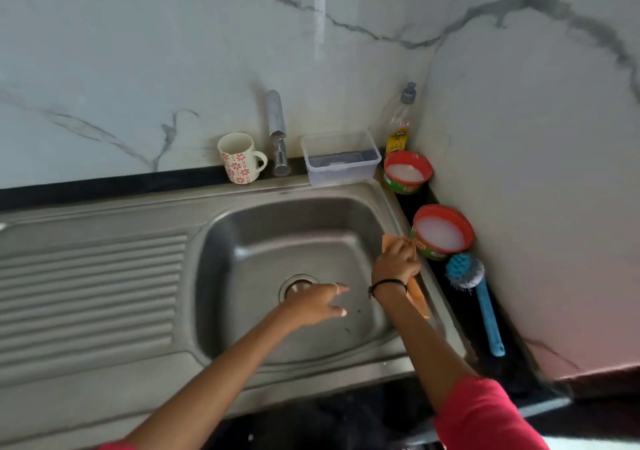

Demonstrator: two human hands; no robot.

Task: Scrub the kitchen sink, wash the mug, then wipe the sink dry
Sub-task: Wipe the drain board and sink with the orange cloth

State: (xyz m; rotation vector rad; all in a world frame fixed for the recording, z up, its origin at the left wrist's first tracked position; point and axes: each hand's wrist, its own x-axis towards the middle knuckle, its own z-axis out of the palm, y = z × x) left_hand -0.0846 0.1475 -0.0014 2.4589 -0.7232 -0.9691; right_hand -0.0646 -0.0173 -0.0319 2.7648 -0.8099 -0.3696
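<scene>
The steel sink [242,217] fills the middle of the view, its basin bare around the drain [298,285]. My right hand [396,264] presses an orange cloth [417,297] against the basin's right wall and rim. My left hand [317,304] hovers over the basin beside the drain, fingers spread and holding nothing. A white mug [239,157] with red flowers stands upright on the back ledge, left of the tap [278,134].
A clear plastic box [341,157] sits right of the tap. In the right corner stand a soap bottle [398,127], two red-rimmed tubs of white paste [407,172] [441,231] and a blue dish brush [476,297]. The ribbed drainboard [90,294] lies to the left.
</scene>
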